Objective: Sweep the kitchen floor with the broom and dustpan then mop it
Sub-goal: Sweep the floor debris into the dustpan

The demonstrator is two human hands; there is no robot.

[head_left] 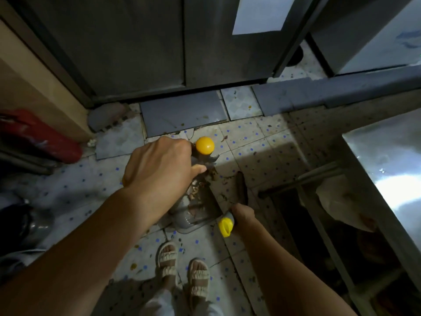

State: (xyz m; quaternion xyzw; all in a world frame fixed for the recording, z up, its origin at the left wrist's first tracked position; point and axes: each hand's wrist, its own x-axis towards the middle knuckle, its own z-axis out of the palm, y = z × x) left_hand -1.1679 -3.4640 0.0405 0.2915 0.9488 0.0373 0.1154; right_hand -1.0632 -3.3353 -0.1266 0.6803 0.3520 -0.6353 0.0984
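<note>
Red bag, perhaps (38, 135), left; steel cabinet (136, 46) ahead.

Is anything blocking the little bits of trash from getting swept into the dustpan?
Nothing visible blocks them. The debris lies on the tiled floor just by the open mouth of the grey dustpan, held by the left hand. The right hand grips the broom beside it.
</note>
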